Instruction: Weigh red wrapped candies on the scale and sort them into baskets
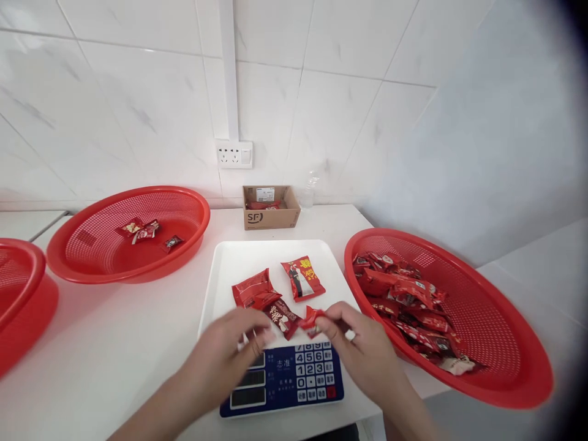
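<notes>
Head view. On the white worktop [114, 343], dead centre, an electronic weighing scale: white scale tray [229, 263] at the far side, blue keypad panel [313, 370] at the near side.

Right hand [362, 346] over the near right corner of the scale tray, thumb and forefinger pinched shut on a small red packet [312, 320], held just above the tray. Left hand [229, 352] over the near left edge of the tray and the top of the keypad panel, fingers curled and blurred; cannot tell whether gripping anything. Nearest to it, a dark red packet [283, 317] flat on the tray, between the two hands and just beside the small red packet.

Farther back on the tray, two more: a plain red packet [255, 290] to the left, touching the dark red one, and a printed red packet [302, 278] to the right, slightly apart.

Right of the scale, a large red mesh basket [496, 331] with a heap of red packets [404, 300] piled against its left wall. Far left, a second red basket [101, 245] with three loose packets [146, 231]. At the left edge, part of a third red basket [18, 275].

Against the far tiled wall, an open cardboard box [271, 208], a clear bottle [309, 191] just to its right, and a wall socket [234, 154] above.
</notes>
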